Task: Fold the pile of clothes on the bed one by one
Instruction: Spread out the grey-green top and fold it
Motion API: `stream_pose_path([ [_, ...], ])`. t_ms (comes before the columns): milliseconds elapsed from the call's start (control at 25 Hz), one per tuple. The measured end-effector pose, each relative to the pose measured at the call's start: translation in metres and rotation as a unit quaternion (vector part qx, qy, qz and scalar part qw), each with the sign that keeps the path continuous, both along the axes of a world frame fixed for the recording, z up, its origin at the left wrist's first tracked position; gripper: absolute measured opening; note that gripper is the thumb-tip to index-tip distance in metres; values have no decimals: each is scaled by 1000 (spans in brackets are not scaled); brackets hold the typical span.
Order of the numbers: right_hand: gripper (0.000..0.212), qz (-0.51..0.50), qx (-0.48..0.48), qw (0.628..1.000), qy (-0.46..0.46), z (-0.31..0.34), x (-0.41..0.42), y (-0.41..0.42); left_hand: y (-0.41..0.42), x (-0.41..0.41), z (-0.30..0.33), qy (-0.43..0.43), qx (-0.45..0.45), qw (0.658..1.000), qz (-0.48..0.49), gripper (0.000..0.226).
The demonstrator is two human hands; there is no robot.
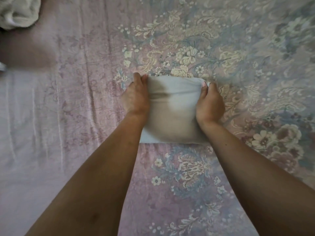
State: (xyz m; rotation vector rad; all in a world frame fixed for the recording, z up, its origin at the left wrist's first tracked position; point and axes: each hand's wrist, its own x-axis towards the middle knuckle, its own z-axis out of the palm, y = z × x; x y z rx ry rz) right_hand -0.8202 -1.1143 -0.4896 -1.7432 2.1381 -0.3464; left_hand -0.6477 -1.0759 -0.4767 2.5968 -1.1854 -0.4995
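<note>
Garment [173, 109], pale and folded small, lies mid-bed [68, 116]. Left hand [136, 97] and right hand [210, 103] each pinch a far corner. Risk: uneven pull could slew layers and spoil the fold. Unfolded cloth [17, 12] waits at far-left corner.

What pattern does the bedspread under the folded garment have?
A floral pattern, cream and blue-grey flowers on pinkish-lilac bedspread, clearest in the head view.

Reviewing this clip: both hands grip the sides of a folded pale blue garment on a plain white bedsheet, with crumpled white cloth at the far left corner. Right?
One detail is wrong. The head view shows the bedspread is pink with a floral print, not plain white. The left hand, right hand, folded pale blue garment and crumpled white cloth are as stated.
</note>
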Motion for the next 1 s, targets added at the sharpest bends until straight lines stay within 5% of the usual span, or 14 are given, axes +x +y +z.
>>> stream_pose_path([
  [120, 37, 0, -5, 1000, 9, -8, -5, -9, -1, 7, -5, -19, 23, 1000, 2, 42],
  [200, 34, -15, -16, 1000, -15, -6, -6, -12, -2, 13, -5, 2, -51, 999, 5, 40],
  [320, 46, 110, -112, 987, -23, 4, -2, -10, -12, 25, -3, -85, -202, 952, -216, 46],
  [440, 58, 322, -35, 945, 35, 5, 5, -25, -36, 27, 2, 16, 24, 911, -412, 63],
  [600, 29, 320, 105, 941, 37, 10, 11, -52, -59, 25, 6, 176, 55, 922, -340, 37],
  [680, 27, 292, 123, 948, 37, 12, 12, -57, -67, 24, 7, 150, 86, 924, -341, 40],
  [760, 29, 270, 73, 949, 145, 11, 14, -50, -67, 15, 9, -11, 143, 913, -381, 42],
  [840, 41, 252, -82, 942, 205, 9, 20, -22, -52, 4, 5, -204, 73, 910, -355, 34],
  [880, 46, 260, -132, 939, 182, 10, 24, -3, -39, -2, 10, -232, 11, 920, -315, 33],
  [1000, 56, 352, -130, 916, 140, 3, 33, 58, 16, -24, 0, -163, -211, 928, -259, 42],
])
